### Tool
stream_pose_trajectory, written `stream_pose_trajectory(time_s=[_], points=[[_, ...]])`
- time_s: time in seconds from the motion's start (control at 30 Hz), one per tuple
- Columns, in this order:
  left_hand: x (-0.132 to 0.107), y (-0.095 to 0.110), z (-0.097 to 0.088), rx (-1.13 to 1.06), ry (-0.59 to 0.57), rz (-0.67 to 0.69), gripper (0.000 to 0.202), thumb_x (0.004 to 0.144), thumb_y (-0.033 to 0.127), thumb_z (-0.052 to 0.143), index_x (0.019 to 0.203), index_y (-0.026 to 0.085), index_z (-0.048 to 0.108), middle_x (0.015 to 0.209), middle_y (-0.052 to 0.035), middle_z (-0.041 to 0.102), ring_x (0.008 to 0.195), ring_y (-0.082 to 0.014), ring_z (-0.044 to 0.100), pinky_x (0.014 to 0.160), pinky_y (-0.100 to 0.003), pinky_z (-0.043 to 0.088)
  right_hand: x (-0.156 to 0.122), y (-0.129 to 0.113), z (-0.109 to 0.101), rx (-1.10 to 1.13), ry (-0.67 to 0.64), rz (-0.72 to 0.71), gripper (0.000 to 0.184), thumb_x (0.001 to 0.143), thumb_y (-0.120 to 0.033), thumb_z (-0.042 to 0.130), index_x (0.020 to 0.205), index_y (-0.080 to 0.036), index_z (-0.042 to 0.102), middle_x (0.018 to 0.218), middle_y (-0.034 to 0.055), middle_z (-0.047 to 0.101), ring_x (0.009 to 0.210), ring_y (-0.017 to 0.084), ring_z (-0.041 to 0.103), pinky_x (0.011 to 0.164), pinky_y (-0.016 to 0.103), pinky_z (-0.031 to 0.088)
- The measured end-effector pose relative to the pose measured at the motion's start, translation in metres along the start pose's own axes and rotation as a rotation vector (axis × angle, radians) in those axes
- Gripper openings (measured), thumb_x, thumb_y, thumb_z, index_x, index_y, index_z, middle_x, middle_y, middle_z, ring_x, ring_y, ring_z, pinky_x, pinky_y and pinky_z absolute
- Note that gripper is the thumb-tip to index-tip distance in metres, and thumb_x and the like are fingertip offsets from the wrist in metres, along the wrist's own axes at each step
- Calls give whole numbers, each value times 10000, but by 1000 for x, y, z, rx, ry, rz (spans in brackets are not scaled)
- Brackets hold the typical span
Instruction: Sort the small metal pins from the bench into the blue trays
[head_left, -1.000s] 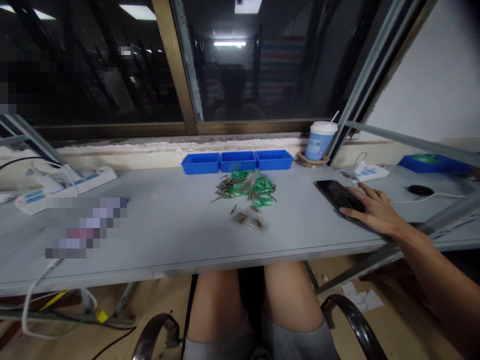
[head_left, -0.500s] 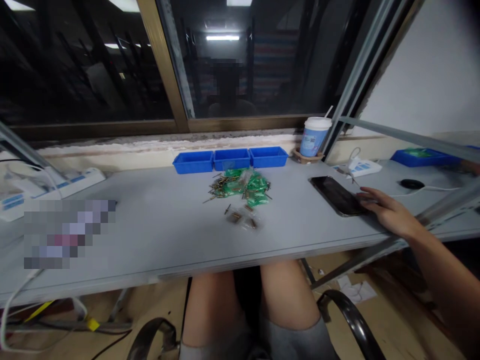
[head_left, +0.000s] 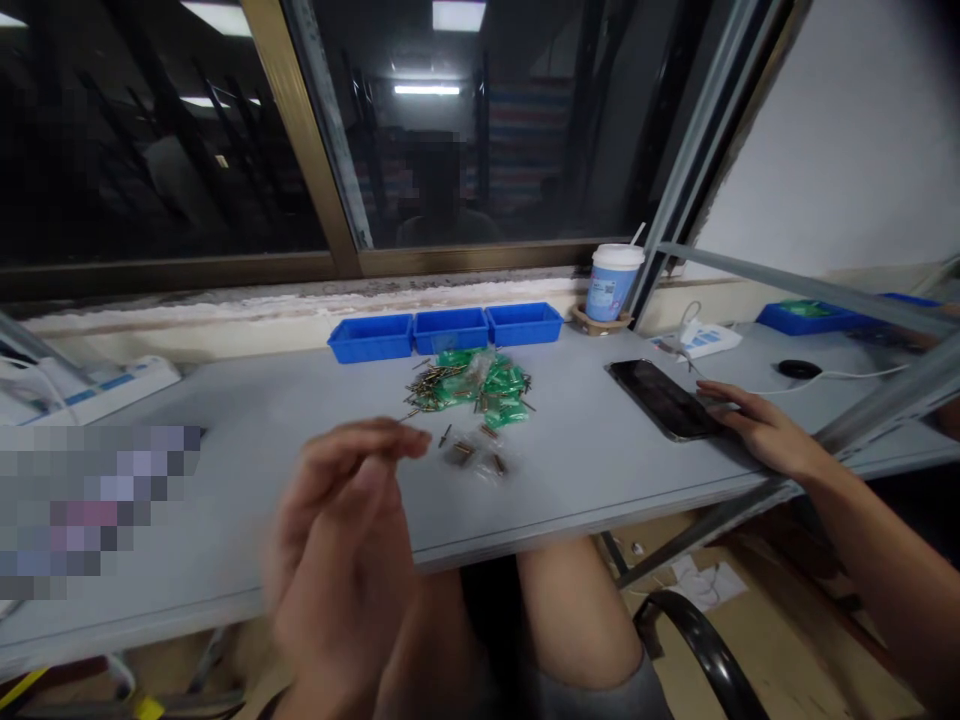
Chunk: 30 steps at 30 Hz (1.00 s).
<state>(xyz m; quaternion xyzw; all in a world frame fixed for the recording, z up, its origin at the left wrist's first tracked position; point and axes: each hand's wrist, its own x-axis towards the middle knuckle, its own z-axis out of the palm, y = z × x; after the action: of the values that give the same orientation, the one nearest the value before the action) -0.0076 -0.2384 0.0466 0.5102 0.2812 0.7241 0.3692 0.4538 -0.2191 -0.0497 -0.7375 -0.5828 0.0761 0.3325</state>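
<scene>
While the left hand (head_left: 345,540) is hovering, loosely curled and showing nothing held, over the table (head_left: 577,460)'s near edge, the right hand (head_left: 761,435) is resting on the grey surface, fingers slightly bent, just beside the phone (head_left: 660,398); contact is staying unclear. Pins (head_left: 429,388), green bags (head_left: 510,410) and clear bags (head_left: 463,455) are lying between the hands. Beyond them, blue trays (head_left: 375,350) are lining the back below a dark window (head_left: 525,200); a cup (head_left: 615,285) is standing beyond the phone.
</scene>
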Motion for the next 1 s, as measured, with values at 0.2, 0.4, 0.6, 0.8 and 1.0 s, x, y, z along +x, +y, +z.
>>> stream_pose_trajectory(time_s=[0.2, 0.4, 0.6, 0.8, 1.0], points=[[105, -43, 29, 345, -40, -127, 92, 724, 266, 639, 760, 183, 657, 781, -16, 649, 783, -176, 615, 791, -334, 509, 8, -29, 12, -265, 32, -382, 533, 898, -485, 469, 1299, -151, 575, 1393, 184, 534, 1314, 343, 473, 1120, 513, 366], [163, -84, 19, 767, -64, -122, 126, 741, 278, 578, 787, 193, 658, 783, -32, 673, 828, -214, 621, 868, -369, 486, 19, -37, 19, -382, -50, -470, 548, 857, -550, 517, 1296, -232, 598, 1470, 134, 478, 1357, 376, 424, 1095, 591, 366], [182, -109, 7, 1012, -137, -166, 179, 758, 273, 537, 831, 186, 676, 939, -76, 725, 948, -259, 647, 909, -379, 474, 19, -22, 18, -371, -24, -351, 584, 895, -526, 441, 1366, -195, 538, 1498, 147, 447, 1391, 368, 386, 1125, 548, 351], [187, -117, 1, 1162, -228, -188, 171, 770, 261, 552, 847, 192, 689, 1011, -95, 731, 1029, -284, 650, 935, -376, 471, 24, -9, 21, -391, -56, -205, 629, 872, -592, 415, 1327, -188, 575, 1466, 161, 482, 1368, 408, 403, 1106, 581, 351], [179, -129, -11, 1184, -198, -127, 249, 805, 257, 513, 944, 145, 687, 1044, -130, 709, 1024, -276, 641, 964, -390, 471, 4, -23, 12, -281, 32, -405, 558, 868, -533, 483, 1332, -233, 550, 1494, 135, 448, 1358, 369, 416, 1097, 575, 363]])
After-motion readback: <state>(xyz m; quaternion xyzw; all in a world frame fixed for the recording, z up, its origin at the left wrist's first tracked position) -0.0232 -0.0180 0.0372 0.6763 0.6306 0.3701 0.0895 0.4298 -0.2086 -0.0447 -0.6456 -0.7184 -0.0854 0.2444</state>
